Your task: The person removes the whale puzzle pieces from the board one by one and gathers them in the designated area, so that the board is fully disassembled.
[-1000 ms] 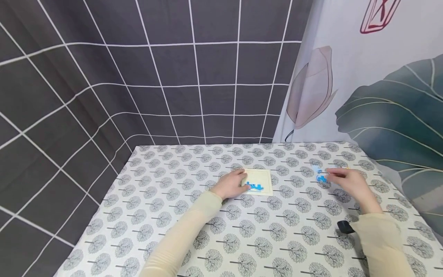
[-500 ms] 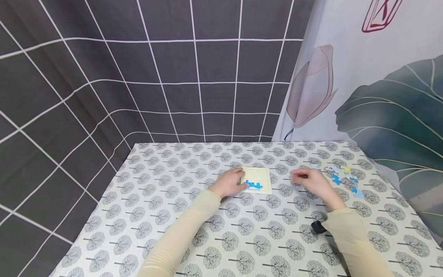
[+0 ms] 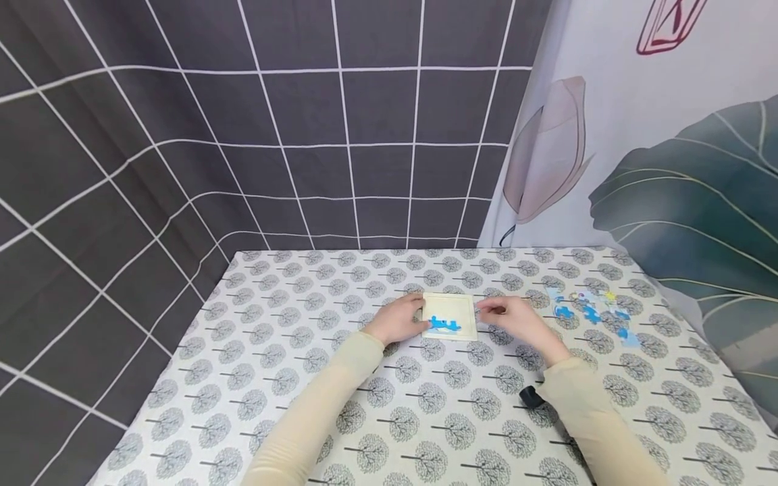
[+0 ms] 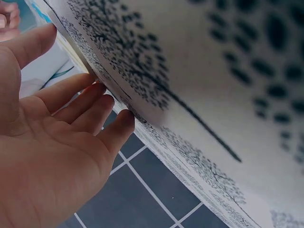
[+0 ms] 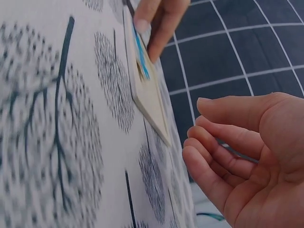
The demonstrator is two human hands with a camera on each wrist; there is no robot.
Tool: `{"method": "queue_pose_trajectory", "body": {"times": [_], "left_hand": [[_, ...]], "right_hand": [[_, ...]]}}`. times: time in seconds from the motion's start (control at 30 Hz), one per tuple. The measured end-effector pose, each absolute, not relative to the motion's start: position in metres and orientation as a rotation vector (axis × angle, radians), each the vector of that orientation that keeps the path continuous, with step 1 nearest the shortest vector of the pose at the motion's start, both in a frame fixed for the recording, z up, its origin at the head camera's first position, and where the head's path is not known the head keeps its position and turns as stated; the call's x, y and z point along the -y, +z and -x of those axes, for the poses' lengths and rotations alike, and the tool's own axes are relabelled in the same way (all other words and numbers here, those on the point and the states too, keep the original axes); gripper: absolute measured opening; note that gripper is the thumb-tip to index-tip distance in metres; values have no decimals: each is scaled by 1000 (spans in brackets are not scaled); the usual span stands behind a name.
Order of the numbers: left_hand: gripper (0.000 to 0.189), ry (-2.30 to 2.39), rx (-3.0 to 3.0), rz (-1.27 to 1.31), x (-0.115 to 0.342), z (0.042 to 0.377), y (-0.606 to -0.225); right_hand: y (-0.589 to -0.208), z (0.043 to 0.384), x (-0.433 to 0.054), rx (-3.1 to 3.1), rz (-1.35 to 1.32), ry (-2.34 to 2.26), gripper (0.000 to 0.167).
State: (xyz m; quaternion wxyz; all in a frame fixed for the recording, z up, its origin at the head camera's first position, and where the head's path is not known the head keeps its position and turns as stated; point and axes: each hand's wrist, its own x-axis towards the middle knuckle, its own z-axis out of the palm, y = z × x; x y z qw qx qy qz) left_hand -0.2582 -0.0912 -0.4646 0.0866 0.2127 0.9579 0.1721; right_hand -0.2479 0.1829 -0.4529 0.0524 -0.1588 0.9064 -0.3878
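A cream puzzle tray [image 3: 450, 307] lies flat on the patterned cloth between my hands. Joined blue jigsaw pieces [image 3: 444, 324] sit along its near side. My left hand [image 3: 398, 320] rests at the tray's left edge in the head view, thumb by the blue pieces and relaxed fingers against the rim. The left wrist view shows this hand [image 4: 61, 128] with its fingertips along the tray's edge. My right hand [image 3: 513, 320] is just right of the tray, thumb near the loosely bent fingers. In the right wrist view, no piece shows between the right hand's fingers [image 5: 209, 166].
Several loose jigsaw pieces [image 3: 591, 313], mostly blue, lie scattered at the right of the table, with a yellow one [image 3: 610, 295] among them. Tree-print cloth [image 3: 340, 364] covers the table. A dark grid curtain [image 3: 304, 169] hangs behind, and a leaf-print curtain [image 3: 699, 196] on the right.
My right hand has moved left from the loose pieces to beside the tray, uncovering those pieces. The left hand has stayed at the tray.
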Motion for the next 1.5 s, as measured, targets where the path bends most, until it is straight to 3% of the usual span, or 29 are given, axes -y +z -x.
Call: {"method": "queue_pose_trajectory", "body": {"times": [0.6, 0.83, 1.5], "left_hand": [[62, 498, -2867, -623, 90, 258, -464], [62, 501, -2865, -632, 90, 257, -463], [61, 500, -2865, -634, 87, 256, -462]], "right_hand": [[-467, 256, -142, -2659, 599, -1179, 29], [-470, 254, -135, -2640, 501, -1182, 29], [-473, 254, -133, -2712, 571, -1081, 24]]}}
